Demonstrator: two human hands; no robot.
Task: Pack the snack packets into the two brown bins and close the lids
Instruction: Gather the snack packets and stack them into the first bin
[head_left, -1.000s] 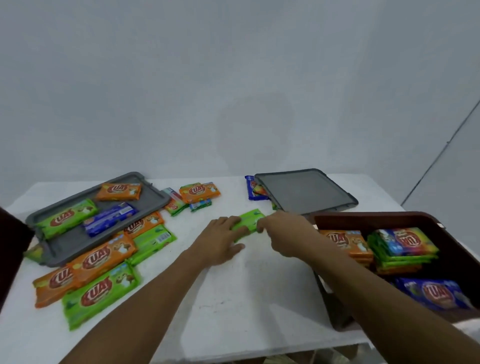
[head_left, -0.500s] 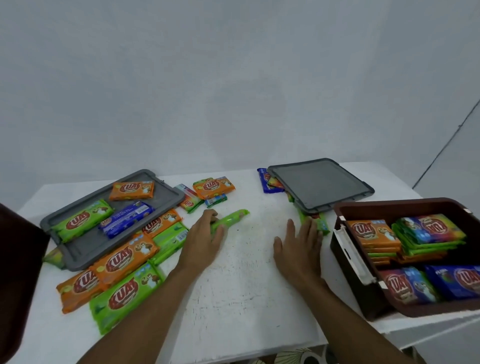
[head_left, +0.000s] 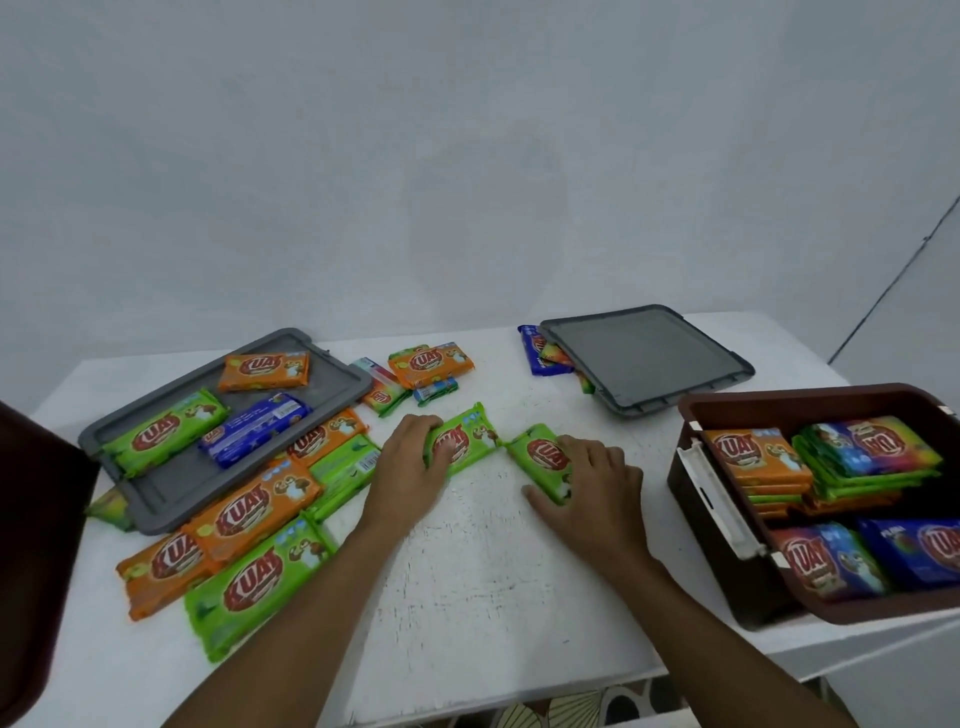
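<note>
I see two green KUAT packets flat on the white table (head_left: 467, 571), one under each hand. The left green packet (head_left: 465, 439) has its long axis running from near-left to far-right, its far end pointing toward the middle of the table. My left hand (head_left: 410, 462) lies over its near-left end, fingers curled onto the wrapper with the thumb at the top edge; most of the packet sticks out beyond the fingertips to the right. The right green packet (head_left: 543, 460) runs from far-left to near-right, so the two packets form a shallow V whose inner corners nearly touch. My right hand (head_left: 587, 488) covers its right side, thumb pressed at the near end and fingers draped over the far edge; the logo face shows to the left of the hand. Whether either packet is lifted off the table I cannot tell.

The brown bin (head_left: 727, 582) sits at the right table edge, open, with orange, green and blue packets stacked inside. A grey lid (head_left: 644, 358) lies behind it, another grey lid (head_left: 171, 488) at the left carrying three packets.
</note>
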